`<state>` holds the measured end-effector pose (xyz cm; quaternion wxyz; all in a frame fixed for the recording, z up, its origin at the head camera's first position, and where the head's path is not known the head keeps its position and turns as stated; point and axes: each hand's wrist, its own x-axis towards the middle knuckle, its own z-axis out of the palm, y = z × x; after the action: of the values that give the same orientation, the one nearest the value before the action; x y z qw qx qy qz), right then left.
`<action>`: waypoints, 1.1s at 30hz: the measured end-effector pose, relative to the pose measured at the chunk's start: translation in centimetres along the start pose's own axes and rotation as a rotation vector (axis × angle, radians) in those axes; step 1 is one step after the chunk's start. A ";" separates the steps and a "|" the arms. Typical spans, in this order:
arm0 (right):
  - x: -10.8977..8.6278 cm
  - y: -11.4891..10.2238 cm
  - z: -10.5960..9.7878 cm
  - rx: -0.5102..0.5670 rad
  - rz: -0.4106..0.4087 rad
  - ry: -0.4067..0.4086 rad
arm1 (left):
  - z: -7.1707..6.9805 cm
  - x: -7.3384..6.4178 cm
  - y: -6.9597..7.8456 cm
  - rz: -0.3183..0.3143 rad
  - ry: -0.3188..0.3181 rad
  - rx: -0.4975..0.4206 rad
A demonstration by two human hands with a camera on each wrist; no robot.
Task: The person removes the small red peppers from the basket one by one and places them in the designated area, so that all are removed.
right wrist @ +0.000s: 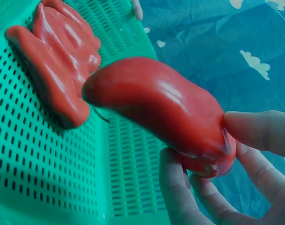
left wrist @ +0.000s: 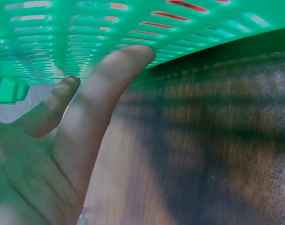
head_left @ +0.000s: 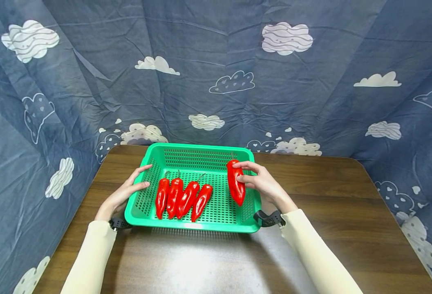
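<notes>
Past cream sleeves (head_left: pixel 313 249) up close, now pinching a red pepper (head_left: pixel 235 185) in the right fingers (right wrist: pixel 261 129) over the right end of the basket (head_left: pixel 197 227), with left fingers (left wrist: pixel 91 115) extended at its left end—best to keep that pinch light and avoid scraping the basket.

Clock on the basket, 12 = away from me. Basket (head_left: pixel 193 226) sits on the table (head_left: pixel 330 196) near its far edge, table running on past it at 3 and 6. Four peppers (head_left: pixel 187 200) in a row on the basket floor, around 7 to 8, tips toward 6 to 7. My left hand (head_left: pixel 121 196) is at the basket's 9 o'clock end. My right hand (head_left: pixel 261 179) is at 3, gripping a fifth pepper (head_left: pixel 235 183) over that end, well apart from the row. Curtain (head_left: pixel 186 49) behind the table at 12, wrapping to 10 and 2.
</notes>
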<state>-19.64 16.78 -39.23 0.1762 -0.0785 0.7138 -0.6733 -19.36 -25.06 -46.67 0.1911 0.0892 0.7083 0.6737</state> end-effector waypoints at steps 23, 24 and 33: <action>-1.6 0.7 -3.9 0.044 -0.034 0.079 | 0.1 -0.1 0.0 0.010 -0.005 -0.023; -1.7 0.7 -4.1 0.039 -0.038 0.079 | 0.1 -0.1 0.0 0.012 -0.005 -0.019; -2.3 1.3 -5.5 0.038 -0.045 0.106 | 0.1 -0.1 0.0 0.004 -0.002 -0.009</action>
<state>-19.27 22.79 -40.02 0.1244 -0.0551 0.7071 -0.6939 -19.26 -24.97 -46.63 0.1909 0.0901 0.7049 0.6772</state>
